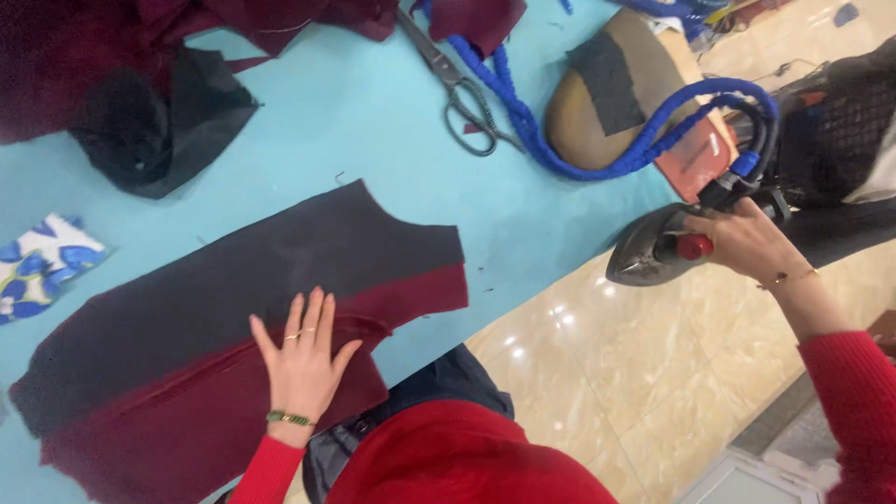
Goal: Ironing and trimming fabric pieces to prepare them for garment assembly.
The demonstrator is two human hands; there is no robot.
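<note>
Fabric (233, 308) lies flat on the turquoise table (373, 121), near its front edge: a cut piece with a dark, almost black layer on top and a maroon layer showing along its lower border and right corner. The left hand (303, 359) rests palm down on this piece, right where the dark layer meets the maroon one, fingers spread wide and flat, holding nothing; rings sit on two fingers and a green bracelet circles the wrist above a red sleeve. The right hand (747, 241) is well apart from it, out past the table's right edge and over the pale tiled floor (607, 373), fingers wrapped tight around the handle of an iron (653, 252). The iron hangs in the air with its pointed metal sole aimed left toward the table, a red knob on its top just beside the knuckles. From its back a blue hose (597, 163) loops up and runs across the table's far side. Scissors (462, 89) lie just beside that hose, blades toward the far edge. A tan pressing pad (644, 70) with a dark scrap on it sits at the table's right end. More maroon cloth (140, 37) is heaped at the far left, with black cloth (163, 126) against it, and a blue-and-white printed scrap (42, 261) lies at the left edge.
</note>
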